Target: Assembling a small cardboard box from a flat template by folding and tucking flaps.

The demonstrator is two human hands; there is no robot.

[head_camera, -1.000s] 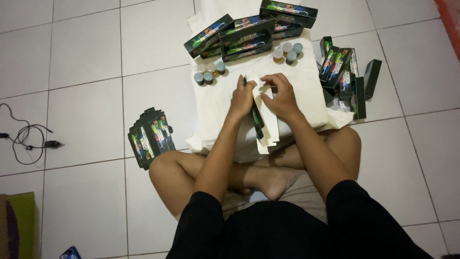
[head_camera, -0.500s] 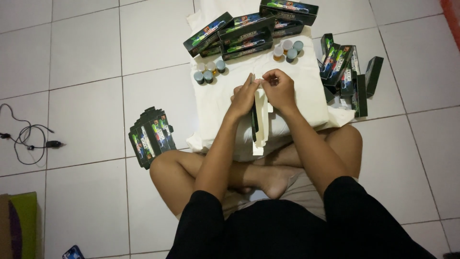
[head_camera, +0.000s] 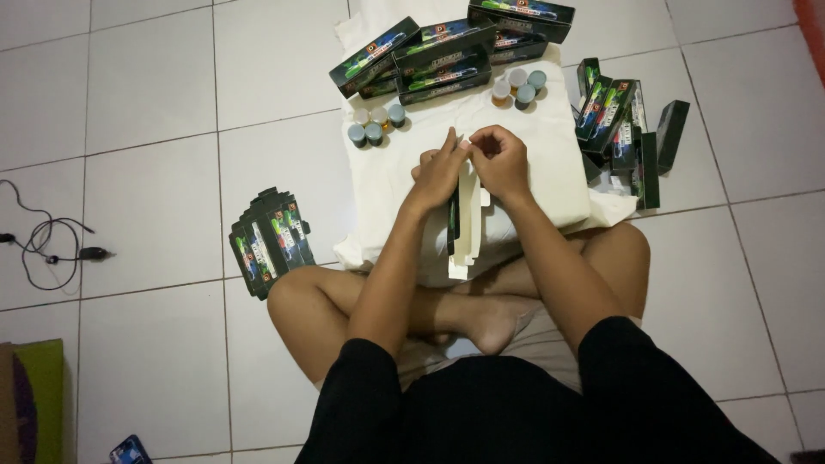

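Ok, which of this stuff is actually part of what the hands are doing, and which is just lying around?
In use:
- left hand and right hand, both holding the half-folded carton
- flat cartons
- finished boxes
- small jars
- white cloth

Lying about:
- black cable
- green item at the floor's edge

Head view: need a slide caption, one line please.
Seated cross-legged, left hand and right hand fold a carton over a white cloth.

Bare cloth point(head_camera: 550, 163) around hands; jars point(head_camera: 375, 125) and stacked boxes point(head_camera: 447, 51) block ahead, upright boxes point(head_camera: 623, 129) block right.
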